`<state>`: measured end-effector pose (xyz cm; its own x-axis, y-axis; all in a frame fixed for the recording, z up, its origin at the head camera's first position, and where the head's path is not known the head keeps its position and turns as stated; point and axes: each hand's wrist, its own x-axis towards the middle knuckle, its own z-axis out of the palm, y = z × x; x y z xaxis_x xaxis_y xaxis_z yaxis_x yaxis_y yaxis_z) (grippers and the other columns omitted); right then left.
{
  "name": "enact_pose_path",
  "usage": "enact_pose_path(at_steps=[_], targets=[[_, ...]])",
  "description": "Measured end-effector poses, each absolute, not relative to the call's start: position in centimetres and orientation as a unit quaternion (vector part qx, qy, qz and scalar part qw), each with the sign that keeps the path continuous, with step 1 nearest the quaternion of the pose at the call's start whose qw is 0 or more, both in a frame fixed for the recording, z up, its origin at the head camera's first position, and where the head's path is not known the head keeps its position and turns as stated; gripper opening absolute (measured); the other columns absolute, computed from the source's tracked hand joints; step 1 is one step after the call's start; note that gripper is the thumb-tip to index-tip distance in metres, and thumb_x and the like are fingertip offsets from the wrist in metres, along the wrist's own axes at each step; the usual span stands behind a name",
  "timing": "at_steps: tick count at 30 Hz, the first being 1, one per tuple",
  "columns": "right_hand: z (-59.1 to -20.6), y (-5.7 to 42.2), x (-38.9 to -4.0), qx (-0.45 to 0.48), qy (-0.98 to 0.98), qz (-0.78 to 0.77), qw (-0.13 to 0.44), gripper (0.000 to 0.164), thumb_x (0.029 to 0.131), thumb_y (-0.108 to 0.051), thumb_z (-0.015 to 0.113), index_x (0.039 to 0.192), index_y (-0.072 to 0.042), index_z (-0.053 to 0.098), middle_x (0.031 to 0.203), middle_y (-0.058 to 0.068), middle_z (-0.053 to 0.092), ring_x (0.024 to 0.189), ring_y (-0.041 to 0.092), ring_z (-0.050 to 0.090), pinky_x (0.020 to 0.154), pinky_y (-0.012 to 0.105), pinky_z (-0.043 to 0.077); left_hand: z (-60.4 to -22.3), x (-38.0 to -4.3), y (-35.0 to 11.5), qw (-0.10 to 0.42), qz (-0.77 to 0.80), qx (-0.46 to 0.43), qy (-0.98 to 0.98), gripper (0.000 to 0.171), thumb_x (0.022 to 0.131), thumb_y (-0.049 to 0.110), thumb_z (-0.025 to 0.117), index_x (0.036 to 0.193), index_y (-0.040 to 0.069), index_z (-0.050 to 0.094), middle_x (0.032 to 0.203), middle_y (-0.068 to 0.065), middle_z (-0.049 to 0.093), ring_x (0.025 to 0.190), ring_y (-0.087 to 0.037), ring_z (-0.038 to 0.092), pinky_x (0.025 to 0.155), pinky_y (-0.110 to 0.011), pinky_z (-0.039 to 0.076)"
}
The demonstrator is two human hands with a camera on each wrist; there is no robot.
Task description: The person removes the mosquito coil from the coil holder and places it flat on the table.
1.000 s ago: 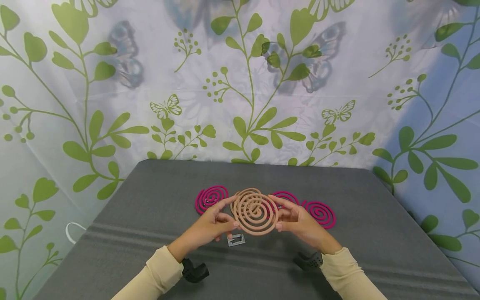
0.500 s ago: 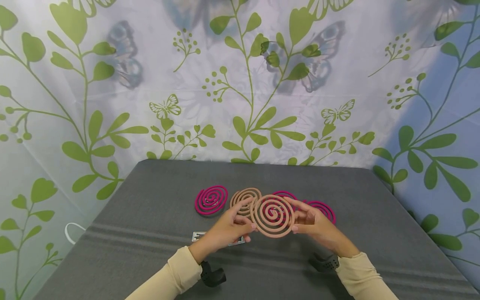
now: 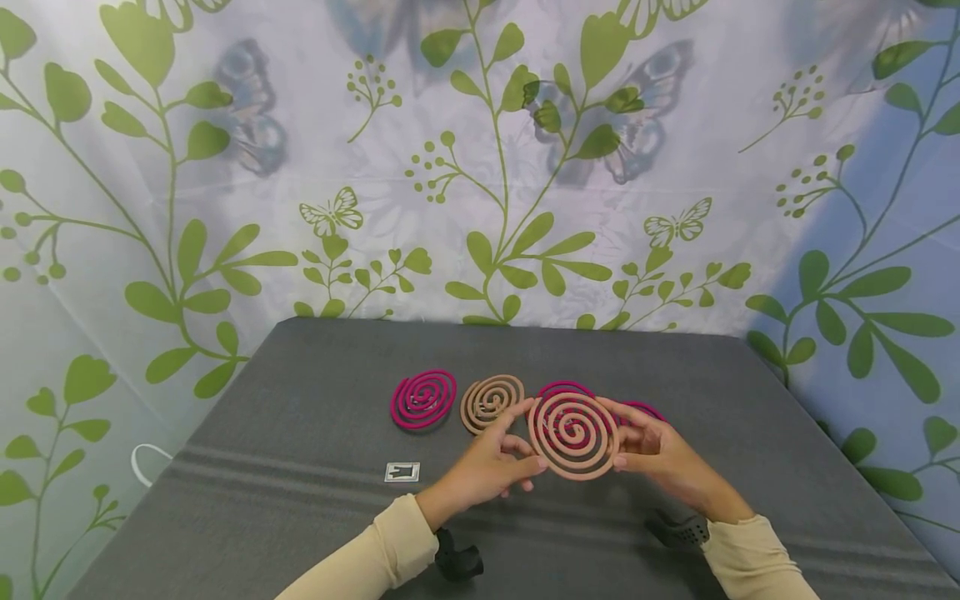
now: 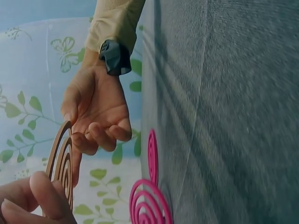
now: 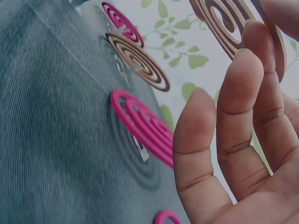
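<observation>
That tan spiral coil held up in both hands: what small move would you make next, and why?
Probably lower the tan spiral coil toward the small metal stand lying bare on the grey table, since left hand and right hand hold it aloft.

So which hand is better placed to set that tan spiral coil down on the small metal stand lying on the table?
Probably the left hand: both hands hold the tan coil, but the metal stand lies on the left hand's side, away from the right hand.
</observation>
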<state>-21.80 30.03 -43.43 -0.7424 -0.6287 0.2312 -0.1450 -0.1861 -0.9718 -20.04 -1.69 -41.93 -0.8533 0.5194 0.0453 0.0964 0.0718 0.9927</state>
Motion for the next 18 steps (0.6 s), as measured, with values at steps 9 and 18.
enact_pose_path(at_steps=[9, 18], targets=[[-43.4, 32.4, -21.4, -0.311, 0.609, -0.711, 0.165, 0.071, 0.105, 0.015, 0.052, 0.166, -0.023, 0.046, 0.120, 0.000, 0.075, 0.109, 0.013, 0.072, 0.096, 0.032, 0.060, -42.1, -20.0, 1.0, 0.164, 0.664, 0.206, 0.699, 0.081, 0.102, 0.007, 0.075, 0.171, 0.019, 0.034, 0.094, 0.000, 0.067, 0.066, -0.022, 0.069, 0.049, -0.023, 0.045], [-43.2, 34.6, -21.6, -0.334, 0.592, -0.714, 0.168, 0.072, 0.107, 0.016, 0.046, 0.167, -0.022, 0.042, 0.134, 0.003, 0.073, 0.123, 0.015, 0.070, 0.101, 0.034, 0.059, -42.0, -19.9, 3.5, 0.158, 0.672, 0.199, 0.695, 0.081, 0.101, 0.007, 0.076, 0.170, 0.022, 0.036, 0.091, 0.002, 0.070, 0.069, -0.035, 0.072, 0.049, -0.023, 0.046]])
